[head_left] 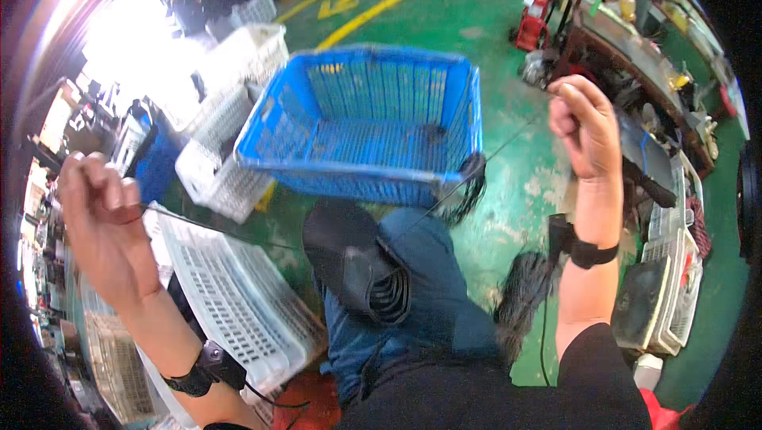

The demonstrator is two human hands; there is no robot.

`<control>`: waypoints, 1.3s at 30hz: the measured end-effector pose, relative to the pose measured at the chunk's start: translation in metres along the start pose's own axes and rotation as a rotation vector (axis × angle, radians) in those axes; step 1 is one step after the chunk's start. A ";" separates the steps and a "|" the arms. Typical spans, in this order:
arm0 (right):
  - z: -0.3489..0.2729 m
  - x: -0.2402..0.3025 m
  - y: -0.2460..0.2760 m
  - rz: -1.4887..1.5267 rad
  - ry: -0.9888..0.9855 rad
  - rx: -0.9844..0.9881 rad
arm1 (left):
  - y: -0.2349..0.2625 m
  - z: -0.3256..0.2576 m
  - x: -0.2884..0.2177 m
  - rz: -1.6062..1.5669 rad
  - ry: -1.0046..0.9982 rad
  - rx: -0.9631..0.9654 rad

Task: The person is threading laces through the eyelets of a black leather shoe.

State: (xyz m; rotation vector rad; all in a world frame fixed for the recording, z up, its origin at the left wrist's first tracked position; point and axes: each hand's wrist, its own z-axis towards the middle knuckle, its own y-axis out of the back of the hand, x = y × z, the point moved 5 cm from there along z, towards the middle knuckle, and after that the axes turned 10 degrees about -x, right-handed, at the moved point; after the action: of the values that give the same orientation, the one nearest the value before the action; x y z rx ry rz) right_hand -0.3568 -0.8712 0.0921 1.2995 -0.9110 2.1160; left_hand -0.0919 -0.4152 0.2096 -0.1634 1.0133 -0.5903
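On my lap, between my blue-trousered legs, rests a black shoe [353, 259] with its laced opening facing me. A thin black shoelace [214, 227] runs from it out to my left hand [103, 215], raised far left with curled fingers closed on it. Another stretch of lace rises to the right, toward my right hand [583, 124]. That hand is up at the far right, fingers pinched together at the lace's end; the exact grip is blurred. A bundle of black laces [520, 295] hangs beside my right thigh.
Before my knees stands a blue plastic crate [357, 172], with more black laces [470, 188] over its near right corner. White crates [246, 295] are at the left. A cluttered workbench [635, 49] lines the right, with a red machine [533, 21] near it.
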 end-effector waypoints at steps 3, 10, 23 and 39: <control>0.005 0.017 -0.062 0.270 0.039 0.124 | -0.059 -0.005 0.012 0.023 0.011 0.099; -0.021 0.041 -0.168 0.404 0.011 0.373 | -0.162 -0.025 0.023 -0.066 0.039 0.374; -0.092 -0.076 -0.149 -0.227 -0.144 0.427 | -0.054 -0.187 0.130 1.101 0.053 0.552; -0.167 -0.162 -0.191 -0.529 0.053 0.743 | 0.049 -0.261 0.197 0.349 0.802 -0.019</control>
State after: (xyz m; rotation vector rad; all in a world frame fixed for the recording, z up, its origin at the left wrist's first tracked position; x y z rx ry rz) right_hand -0.2501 -0.6307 -0.0540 1.5763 0.2890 2.0762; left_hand -0.2142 -0.4439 -0.0956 0.2563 1.7769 -0.3166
